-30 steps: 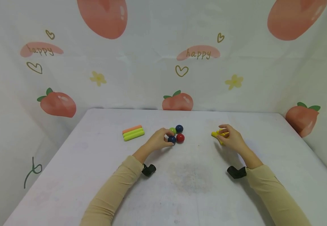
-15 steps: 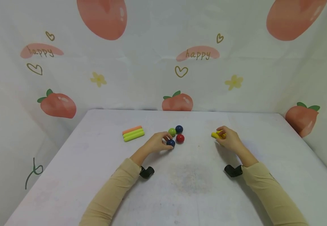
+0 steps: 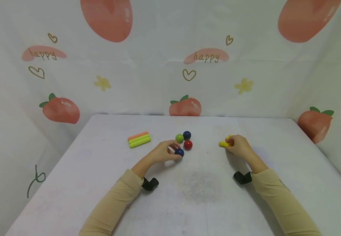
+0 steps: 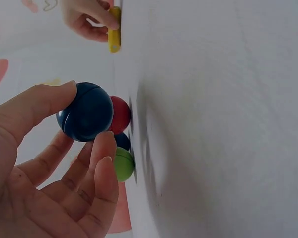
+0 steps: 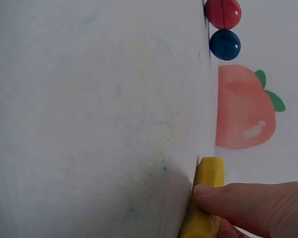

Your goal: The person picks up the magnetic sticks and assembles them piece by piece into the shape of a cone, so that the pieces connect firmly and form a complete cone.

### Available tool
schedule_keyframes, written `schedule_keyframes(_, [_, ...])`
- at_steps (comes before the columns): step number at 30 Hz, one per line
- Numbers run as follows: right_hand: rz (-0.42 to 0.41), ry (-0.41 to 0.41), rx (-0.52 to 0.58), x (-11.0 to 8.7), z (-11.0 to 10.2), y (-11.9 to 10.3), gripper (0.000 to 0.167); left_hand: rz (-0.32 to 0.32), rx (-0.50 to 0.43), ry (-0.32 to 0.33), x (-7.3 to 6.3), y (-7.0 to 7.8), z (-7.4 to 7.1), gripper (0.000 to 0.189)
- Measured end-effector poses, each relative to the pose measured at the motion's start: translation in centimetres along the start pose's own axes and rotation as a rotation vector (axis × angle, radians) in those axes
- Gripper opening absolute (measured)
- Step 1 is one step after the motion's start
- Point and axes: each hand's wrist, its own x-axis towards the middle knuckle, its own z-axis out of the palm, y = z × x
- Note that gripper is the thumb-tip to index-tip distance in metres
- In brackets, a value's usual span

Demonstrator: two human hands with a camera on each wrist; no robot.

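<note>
Between thumb and fingertips my left hand (image 3: 164,152) pinches a dark blue ball (image 4: 88,112), close over the table in the left wrist view. Just beyond it in the head view sit a green ball (image 3: 179,138), a second blue ball (image 3: 187,134) and a red ball (image 3: 188,144), grouped together. On the right, my right hand (image 3: 239,147) grips a short yellow stick (image 5: 208,173), its thumb laid across the side. Another bit of yellow (image 3: 229,136) shows behind these fingers in the head view, mostly hidden.
One orange stick (image 3: 138,135) and two yellow-green sticks (image 3: 140,142) lie side by side on the white table (image 3: 199,209), left of the balls. A printed cloth (image 3: 146,82) hangs behind the table's far edge.
My left hand has drawn its blue ball toward me, away from the green ball. My right hand has shifted slightly, and the yellow stick has turned and come a little nearer.
</note>
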Motion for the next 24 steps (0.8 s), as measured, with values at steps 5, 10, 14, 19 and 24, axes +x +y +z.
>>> schedule_keyframes(5, [0.012, -0.032, -0.015, -0.1, -0.1, -0.3, 0.027, 0.005, -0.024, 0.000, -0.3, 0.2, 0.2, 0.035])
schedule_keyframes(10, [-0.019, -0.035, 0.005, -0.6, -0.3, -1.2, 0.023, 0.015, -0.061, -0.002, -0.7, 0.6, 0.3, 0.036])
schedule_keyframes(14, [-0.075, -0.044, 0.060, -1.0, -0.2, -2.3, 0.020, 0.005, -0.106, -0.016, -1.0, 0.8, 0.5, 0.035])
schedule_keyframes(19, [-0.160, -0.088, 0.105, -1.7, 0.1, -4.1, 0.018, 0.018, -0.150, -0.043, -1.2, 1.1, 0.8, 0.035])
schedule_keyframes(24, [-0.203, -0.141, 0.125, -2.5, 0.7, -5.6, 0.018, 0.053, -0.161, -0.057, -1.4, 1.2, 1.2, 0.035])
